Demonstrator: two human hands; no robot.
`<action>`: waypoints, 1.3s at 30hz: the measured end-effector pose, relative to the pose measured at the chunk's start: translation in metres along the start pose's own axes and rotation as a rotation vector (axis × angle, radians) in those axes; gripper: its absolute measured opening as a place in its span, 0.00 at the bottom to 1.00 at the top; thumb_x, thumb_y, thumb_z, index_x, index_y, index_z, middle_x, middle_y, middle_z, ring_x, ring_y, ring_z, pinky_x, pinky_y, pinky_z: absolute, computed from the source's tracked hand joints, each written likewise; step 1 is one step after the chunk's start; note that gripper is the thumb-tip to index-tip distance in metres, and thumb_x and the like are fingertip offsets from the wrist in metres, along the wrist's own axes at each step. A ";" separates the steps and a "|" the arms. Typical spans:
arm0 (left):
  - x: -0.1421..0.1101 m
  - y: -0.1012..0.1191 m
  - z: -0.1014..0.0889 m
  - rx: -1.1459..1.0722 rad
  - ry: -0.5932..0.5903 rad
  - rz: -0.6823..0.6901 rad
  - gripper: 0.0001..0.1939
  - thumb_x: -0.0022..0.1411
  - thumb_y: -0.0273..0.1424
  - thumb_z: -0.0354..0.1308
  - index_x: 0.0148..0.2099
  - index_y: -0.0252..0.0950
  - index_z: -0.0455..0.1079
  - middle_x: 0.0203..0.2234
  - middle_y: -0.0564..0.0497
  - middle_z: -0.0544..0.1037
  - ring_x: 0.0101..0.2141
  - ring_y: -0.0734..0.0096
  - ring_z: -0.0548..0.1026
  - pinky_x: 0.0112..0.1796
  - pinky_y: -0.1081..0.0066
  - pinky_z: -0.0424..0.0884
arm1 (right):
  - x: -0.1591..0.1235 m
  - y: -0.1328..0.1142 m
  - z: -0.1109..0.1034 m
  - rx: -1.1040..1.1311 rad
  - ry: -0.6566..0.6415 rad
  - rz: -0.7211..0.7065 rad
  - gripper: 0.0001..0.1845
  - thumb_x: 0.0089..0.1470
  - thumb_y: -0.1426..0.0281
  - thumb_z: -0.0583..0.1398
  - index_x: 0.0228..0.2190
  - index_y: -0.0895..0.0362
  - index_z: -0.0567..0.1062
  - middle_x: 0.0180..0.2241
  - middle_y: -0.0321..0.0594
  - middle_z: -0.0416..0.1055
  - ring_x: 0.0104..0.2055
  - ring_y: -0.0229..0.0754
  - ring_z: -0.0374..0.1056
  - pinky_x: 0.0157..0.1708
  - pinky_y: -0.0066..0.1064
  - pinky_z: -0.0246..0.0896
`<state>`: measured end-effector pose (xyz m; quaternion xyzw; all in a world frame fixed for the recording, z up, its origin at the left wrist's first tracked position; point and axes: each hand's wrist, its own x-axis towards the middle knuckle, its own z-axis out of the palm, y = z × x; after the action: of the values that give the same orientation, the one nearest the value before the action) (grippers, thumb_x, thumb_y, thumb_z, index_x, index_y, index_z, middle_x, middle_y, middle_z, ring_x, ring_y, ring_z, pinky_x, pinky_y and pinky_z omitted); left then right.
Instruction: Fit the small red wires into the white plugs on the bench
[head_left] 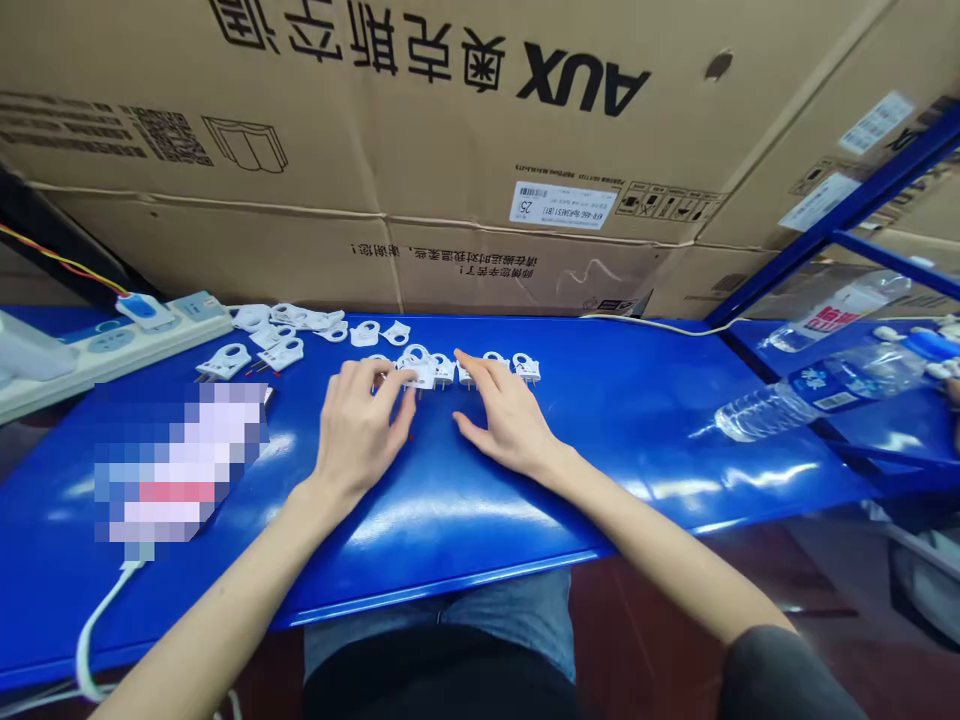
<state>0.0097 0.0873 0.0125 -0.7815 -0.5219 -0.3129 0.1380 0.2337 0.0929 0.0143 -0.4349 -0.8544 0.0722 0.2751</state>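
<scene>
Several white plugs with ring-shaped handles and metal prongs stand in a row on the blue table (630,430) in front of me. My left hand (365,415) pinches one white plug (418,368) between thumb and fingers; its prongs point down toward me. Just right of it, my right hand (506,410) is held with thumb and fingers apart, its fingertips close to the plugs in the row and partly covering them. At the right end of the row sits another ring-handled plug (526,368), clear of both hands.
More white plugs (279,352) lie loosely at the back left, near a power strip (120,345). A blurred phone-like object (187,465) with a white cable (94,630) lies at left. Plastic bottles (817,392) rest at right beside blue rack bars. A large carton (420,150) stands behind.
</scene>
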 end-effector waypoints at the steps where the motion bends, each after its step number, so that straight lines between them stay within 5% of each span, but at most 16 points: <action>1: -0.002 0.005 0.002 -0.036 0.002 0.067 0.10 0.70 0.30 0.54 0.48 0.37 0.75 0.41 0.43 0.76 0.41 0.56 0.73 0.41 0.60 0.68 | 0.000 0.000 -0.001 0.003 -0.014 -0.016 0.41 0.60 0.69 0.62 0.70 0.59 0.53 0.63 0.53 0.63 0.64 0.55 0.60 0.61 0.47 0.62; 5: -0.007 0.016 0.007 -0.181 -0.079 0.244 0.09 0.69 0.28 0.55 0.47 0.37 0.75 0.40 0.45 0.76 0.41 0.60 0.73 0.41 0.63 0.69 | 0.001 0.002 -0.003 -0.009 -0.116 -0.085 0.42 0.59 0.70 0.62 0.70 0.57 0.53 0.63 0.52 0.64 0.64 0.55 0.59 0.62 0.50 0.59; 9: -0.006 0.014 0.004 -0.186 -0.222 0.280 0.11 0.70 0.31 0.53 0.49 0.36 0.74 0.43 0.43 0.77 0.42 0.58 0.73 0.41 0.62 0.69 | 0.000 0.005 -0.004 -0.006 -0.206 -0.125 0.37 0.60 0.70 0.61 0.68 0.59 0.58 0.61 0.52 0.67 0.61 0.55 0.62 0.59 0.50 0.62; 14: 0.002 0.005 -0.007 -0.132 -0.307 0.180 0.08 0.67 0.28 0.50 0.43 0.37 0.70 0.40 0.45 0.77 0.43 0.58 0.73 0.44 0.61 0.68 | -0.001 0.004 -0.011 0.061 -0.248 -0.169 0.36 0.61 0.67 0.62 0.66 0.56 0.60 0.58 0.48 0.70 0.59 0.53 0.63 0.58 0.48 0.64; 19: 0.005 0.004 -0.014 -0.069 -0.367 0.071 0.08 0.63 0.23 0.48 0.35 0.39 0.66 0.32 0.50 0.74 0.34 0.64 0.72 0.35 0.66 0.65 | -0.002 -0.003 -0.015 0.048 -0.275 -0.193 0.35 0.60 0.67 0.63 0.65 0.58 0.62 0.58 0.48 0.69 0.57 0.53 0.64 0.56 0.48 0.65; 26: 0.006 0.001 -0.017 -0.112 -0.599 0.018 0.04 0.62 0.27 0.49 0.35 0.41 0.62 0.31 0.53 0.74 0.31 0.64 0.72 0.29 0.67 0.58 | -0.002 -0.004 -0.012 0.026 -0.269 -0.179 0.36 0.59 0.68 0.62 0.66 0.57 0.61 0.60 0.50 0.67 0.60 0.52 0.63 0.56 0.46 0.66; 39: 0.010 -0.009 -0.026 -0.101 -0.711 -0.071 0.05 0.58 0.34 0.55 0.30 0.41 0.62 0.28 0.53 0.75 0.29 0.63 0.72 0.29 0.66 0.58 | -0.002 -0.007 -0.008 0.086 -0.294 -0.251 0.34 0.59 0.73 0.58 0.65 0.56 0.61 0.61 0.51 0.65 0.61 0.52 0.63 0.57 0.46 0.66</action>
<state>-0.0048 0.0843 0.0372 -0.8287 -0.5480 -0.0514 -0.1017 0.2341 0.0864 0.0228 -0.2978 -0.9289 0.1366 0.1726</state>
